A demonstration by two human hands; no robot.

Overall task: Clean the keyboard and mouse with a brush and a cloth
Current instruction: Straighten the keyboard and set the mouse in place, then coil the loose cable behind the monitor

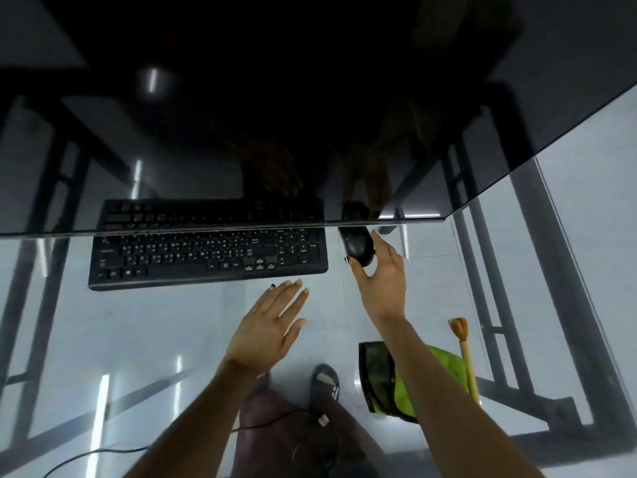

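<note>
A black keyboard [206, 255] lies on the glass table, its far rows under the edge of a dark monitor. To its right sits a black mouse [358, 244], and my right hand [381, 276] is wrapped around it with thumb and fingers on its sides. My left hand [270, 326] hovers flat and open just in front of the keyboard's right end, holding nothing. A green cloth [444, 367] lies at the near right, partly hidden by my right forearm. A wooden-handled brush [467, 353] rests beside the cloth, bristles pointing away from me.
The dark monitor [275, 115] overhangs the back of the table and reflects both hands. Through the glass top [155, 332] I see black table legs, a cable on the floor and my feet in sandals.
</note>
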